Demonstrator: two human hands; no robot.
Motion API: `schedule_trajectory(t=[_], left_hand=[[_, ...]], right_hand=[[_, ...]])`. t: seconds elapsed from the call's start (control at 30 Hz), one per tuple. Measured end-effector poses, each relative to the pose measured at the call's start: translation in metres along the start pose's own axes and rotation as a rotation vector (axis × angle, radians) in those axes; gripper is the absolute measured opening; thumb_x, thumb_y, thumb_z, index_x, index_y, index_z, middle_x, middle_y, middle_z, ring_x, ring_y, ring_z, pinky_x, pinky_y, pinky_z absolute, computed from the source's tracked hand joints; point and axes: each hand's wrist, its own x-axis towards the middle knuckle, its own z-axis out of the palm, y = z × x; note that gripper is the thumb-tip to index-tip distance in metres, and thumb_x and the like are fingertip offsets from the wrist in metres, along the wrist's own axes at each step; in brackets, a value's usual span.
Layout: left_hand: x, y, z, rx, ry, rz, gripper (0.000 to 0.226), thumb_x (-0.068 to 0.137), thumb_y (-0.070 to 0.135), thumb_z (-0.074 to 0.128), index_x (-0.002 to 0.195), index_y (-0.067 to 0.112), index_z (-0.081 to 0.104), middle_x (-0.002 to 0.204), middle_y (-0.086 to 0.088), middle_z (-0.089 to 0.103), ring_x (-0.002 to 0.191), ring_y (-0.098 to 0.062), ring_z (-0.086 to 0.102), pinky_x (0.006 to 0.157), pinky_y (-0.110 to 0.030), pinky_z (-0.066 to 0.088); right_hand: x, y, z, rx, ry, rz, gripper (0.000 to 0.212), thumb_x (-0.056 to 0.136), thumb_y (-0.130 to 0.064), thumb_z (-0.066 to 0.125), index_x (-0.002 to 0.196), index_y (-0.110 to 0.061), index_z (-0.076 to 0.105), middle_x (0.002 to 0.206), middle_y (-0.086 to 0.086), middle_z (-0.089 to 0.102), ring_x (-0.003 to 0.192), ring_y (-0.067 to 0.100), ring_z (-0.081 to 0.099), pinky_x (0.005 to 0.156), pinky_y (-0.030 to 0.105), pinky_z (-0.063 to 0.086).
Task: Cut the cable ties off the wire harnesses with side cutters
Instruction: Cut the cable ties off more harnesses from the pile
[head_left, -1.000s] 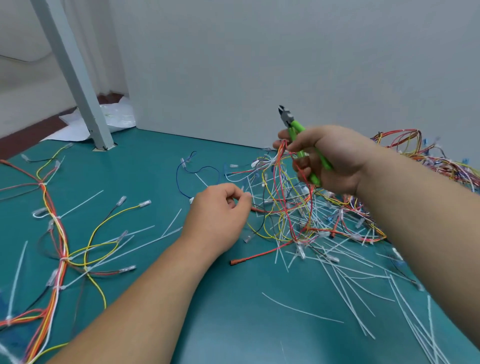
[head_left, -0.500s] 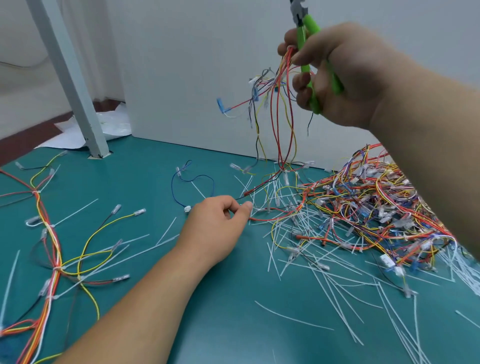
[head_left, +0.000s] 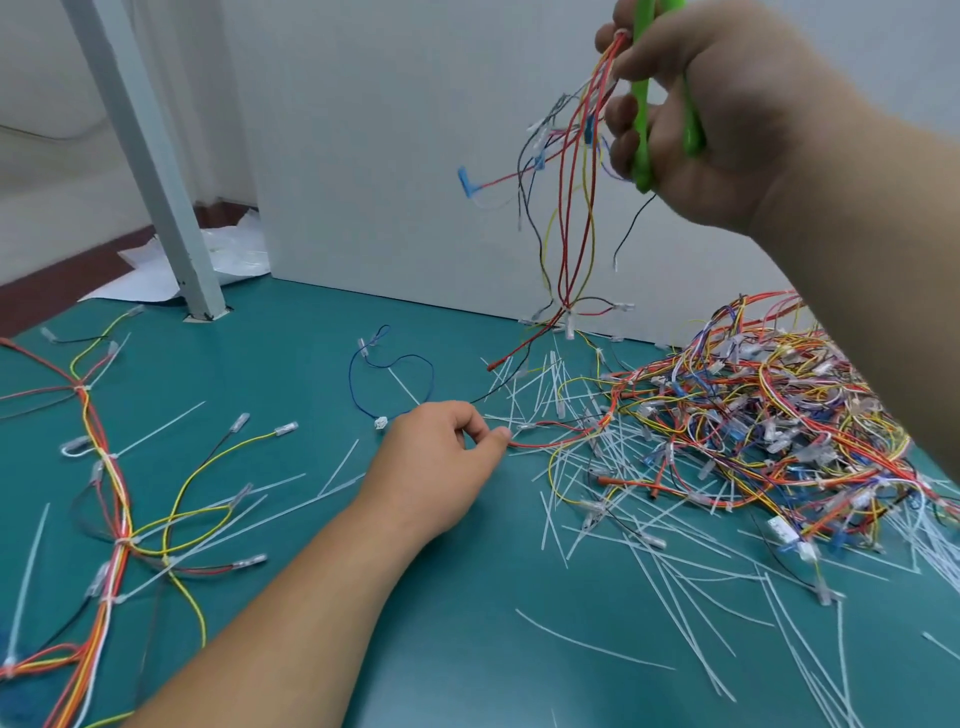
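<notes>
— Starting at the left, what lies on the green table (head_left: 467, 649)?
— A tied harness (head_left: 106, 467), flat, with white ties round it. Next comes a loose blue wire (head_left: 395, 364).
— And the left hand (head_left: 436, 467)?
— Resting on the table, fingers curled, thumb tip touching a red wire (head_left: 550, 441). Whether it pinches anything, I cannot tell.
— Further right?
— Cut ties (head_left: 649, 545) lie scattered. Above them a lifted harness (head_left: 576, 182) dangles toward the table. The right hand (head_left: 727, 114) grips it together with the green side cutters (head_left: 641, 130), fingers wrapped round the handles. Below lies a pile of wires (head_left: 779, 415).
</notes>
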Motion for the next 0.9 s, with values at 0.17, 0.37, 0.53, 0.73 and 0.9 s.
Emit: schedule_trajectory(t=[0.17,0.37,0.53,0.73,0.9], left_hand=[[-0.001,0.000,0.001,-0.002,0.000,0.004,0.034,0.088,0.049,0.068,0.068,0.022,0.061,0.042,0.009,0.036,0.041,-0.011,0.032,0.048,-0.023,0.025],[-0.001,0.000,0.001,0.018,-0.002,-0.001,0.034,0.088,0.049,0.068,0.069,0.022,0.062,0.042,0.009,0.036,0.041,-0.011,0.032,0.049,-0.024,0.026],[-0.002,0.001,0.001,0.025,-0.010,-0.003,0.034,0.089,0.050,0.066,0.070,0.022,0.062,0.042,0.008,0.035,0.041,-0.011,0.031,0.046,-0.023,0.024],[-0.001,0.002,-0.001,0.025,-0.010,-0.003,0.033,0.089,0.050,0.065,0.070,0.023,0.063,0.042,0.009,0.035,0.042,-0.011,0.032,0.047,-0.024,0.025],[0.000,0.002,-0.001,0.019,-0.013,0.006,0.033,0.090,0.048,0.065,0.070,0.022,0.063,0.042,0.009,0.036,0.042,-0.011,0.032,0.048,-0.024,0.026]], right_hand=[[0.005,-0.004,-0.018,-0.132,0.171,-0.061,0.018,0.092,-0.008,0.058,0.108,-0.013,0.051,0.101,0.003,0.043,0.068,0.009,0.049,0.062,0.024,0.039],[0.015,-0.009,-0.060,-0.245,0.365,-0.110,0.018,0.084,-0.025,0.061,0.095,-0.017,0.049,0.088,-0.004,0.045,0.070,0.006,0.048,0.066,0.017,0.043],[0.006,0.002,-0.094,-0.512,0.487,-0.154,0.019,0.080,-0.016,0.060,0.080,-0.035,0.060,0.081,-0.002,0.052,0.068,0.010,0.052,0.058,0.026,0.046],[-0.018,0.085,-0.131,-0.759,0.371,0.418,0.020,0.090,-0.005,0.061,0.109,-0.009,0.065,0.094,0.019,0.058,0.077,0.028,0.053,0.055,0.033,0.038],[-0.059,0.129,-0.125,-0.910,0.144,0.644,0.020,0.088,-0.004,0.062,0.107,-0.008,0.065,0.082,0.021,0.059,0.062,0.026,0.051,0.047,0.031,0.039]])
